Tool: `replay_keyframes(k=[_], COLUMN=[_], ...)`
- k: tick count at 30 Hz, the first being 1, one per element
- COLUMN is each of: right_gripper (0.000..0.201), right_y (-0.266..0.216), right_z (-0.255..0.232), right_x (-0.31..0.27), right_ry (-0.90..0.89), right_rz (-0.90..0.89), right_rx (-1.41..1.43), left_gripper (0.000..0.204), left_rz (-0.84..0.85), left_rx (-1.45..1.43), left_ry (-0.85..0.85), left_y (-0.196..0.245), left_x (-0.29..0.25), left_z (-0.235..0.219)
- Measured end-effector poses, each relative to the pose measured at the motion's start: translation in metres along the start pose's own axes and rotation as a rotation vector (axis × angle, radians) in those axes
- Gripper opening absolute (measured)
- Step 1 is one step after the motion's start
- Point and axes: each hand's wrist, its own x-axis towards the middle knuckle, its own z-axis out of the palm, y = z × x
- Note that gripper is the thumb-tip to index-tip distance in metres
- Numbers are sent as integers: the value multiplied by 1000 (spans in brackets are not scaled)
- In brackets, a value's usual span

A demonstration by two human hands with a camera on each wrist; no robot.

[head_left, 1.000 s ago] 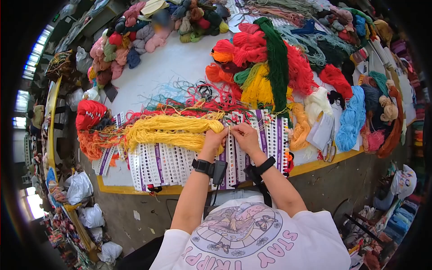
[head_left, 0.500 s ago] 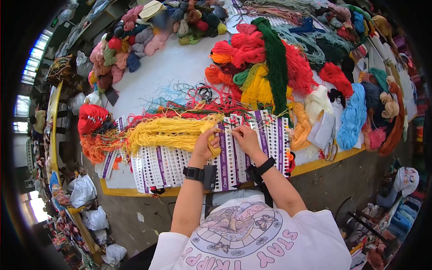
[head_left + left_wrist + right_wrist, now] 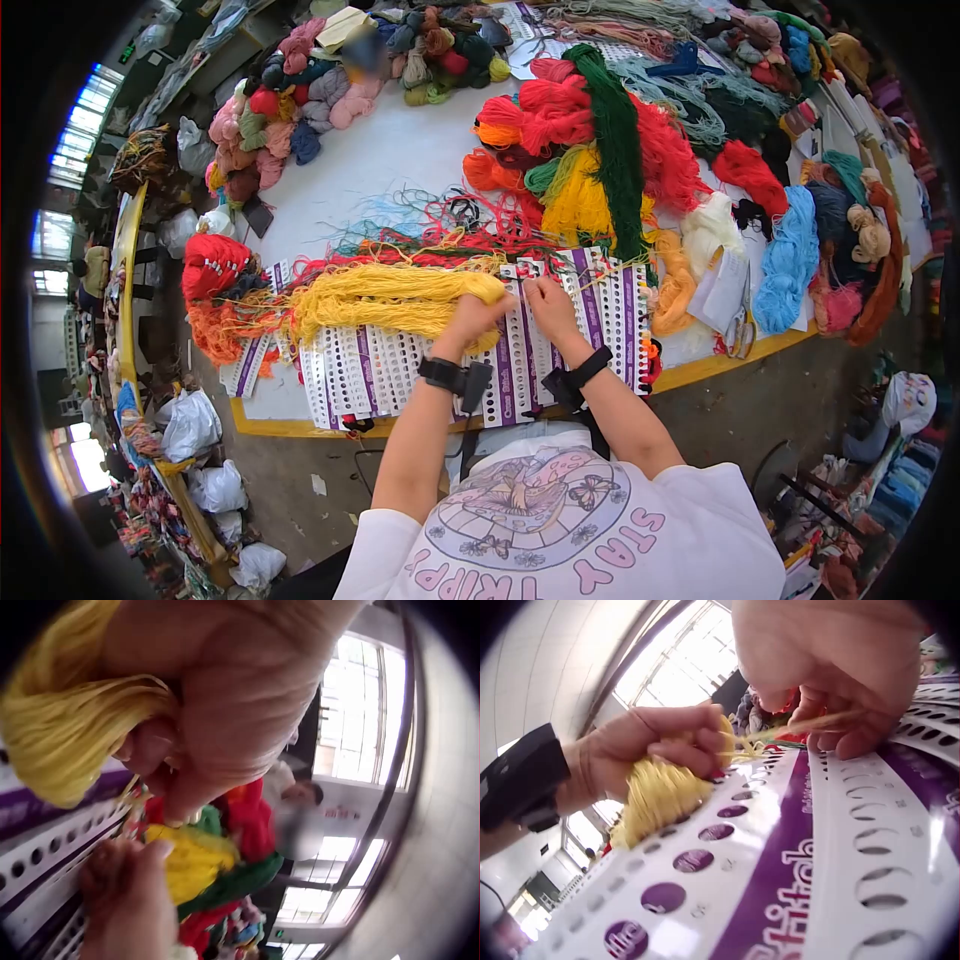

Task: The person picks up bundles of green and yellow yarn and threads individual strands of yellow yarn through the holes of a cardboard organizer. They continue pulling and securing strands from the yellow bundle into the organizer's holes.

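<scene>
Left grip (image 3: pixel 472 318) clenched round yellow yarn bundle (image 3: pixel 390 297); right grip (image 3: pixel 547 302) pinching yellow strand (image 3: pixel 810 724).

Pink letters "STAY" and "TRIPPY" on the white T-shirt (image 3: pixel 560 530) at bottom centre, partial "titch" on a purple-striped punched card (image 3: pixel 780 885)

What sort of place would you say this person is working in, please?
Probably a yarn or craft workshop. A large white worktable is heaped with coloured yarn skeins, punched thread-organiser cards lie along its front edge, and the left hand grips a yellow yarn bundle. Tall industrial windows suggest a factory floor.
</scene>
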Motion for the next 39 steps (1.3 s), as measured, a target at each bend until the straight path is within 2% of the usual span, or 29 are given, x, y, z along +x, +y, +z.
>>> replay_keyframes(k=[1, 2, 3, 4, 5, 6, 7, 8, 11, 13, 15, 16, 19, 22, 25, 29, 31, 32, 34, 35, 36, 37, 38, 39], right_gripper=[29, 33, 38, 43, 50, 63, 63, 62, 52, 32, 21, 16, 14, 14, 13, 13, 12, 12, 12, 13, 13, 14, 16, 17], right_y=[-3, 0, -3, -7, -11, -13, -14, -16, -24, -64, -115, -135, -168, -180, -177, -175, -173, -171, -165, -162, -156, -147, -122, -75], right_z=[1, 3, 3, 2, 2, 2, 1, 1, 5, 0, 0, 1, 6, -5, -9, -19, -21, -20, -17, -21, -31, -45, -76, -114], right_x=[-2, -3, -6, -9, -11, -11, -11, -12, -4, 2, 0, -3, -4, -7, -8, -9, -9, -8, -7, -7, -6, -4, 5, 12], right_ry=[26, -34, -25, -17, -10, -65, -55, -47, -68, -142, -155, -155, -260, -385, -355, -350, -362, -284, -124, -140, -150, -153, -252, -61], right_rz=[-24, 1, -34, -71, -109, -45, -28, -17, -7, -55, -264, -354, -363, -130, -21, -32, -26, -159, -413, -335, -254, -172, 158, 122], right_rx=[-59, -57, -144, -231, -316, -301, -325, -347, -386, -200, 155, 331, 635, 735, 822, 899, 921, 807, 570, 755, 937, 1117, 1593, 1824], left_gripper=[24, 27, 27, 23, 19, 17, 14, 16, 30, 45, 55, 56, 57, 56, 55, 45, 39, 36, 30, 26, 18, 17, 15, 11], left_rz=[-133, -265, -107, -63, 60, 49, 87, 151, 226, 274, 171, 191, 247, 227, 215, 217, 272, 299, 271, 254, 164, 185, 194, 228], left_rx=[42, 83, -160, -467, -756, -828, -758, -560, -355, -464, -709, -724, -679, -647, -651, -787, -618, -533, -605, -641, -814, -1035, -1255, -1405], left_ry=[115, 229, 298, 472, 394, 536, 688, 794, 669, 215, 7, 0, -58, -111, -113, -51, 16, 49, 91, 108, 175, 193, 208, 248], left_y=[14, 19, -30, -6, -19, -5, -6, -8, 60, 83, 102, 112, 116, 116, 117, 120, 115, 111, 101, 98, 96, 81, 65, 57], left_x=[-1, 0, 18, 7, 9, -7, -15, -23, -58, -70, -74, -76, -69, -69, -70, -71, -67, -64, -53, -48, -47, -42, -38, -46], left_z=[-17, -44, -89, -115, -167, -206, -242, -266, -231, -187, -143, -123, -89, -78, -78, -76, -71, -70, -69, -67, -72, -92, -121, -151])
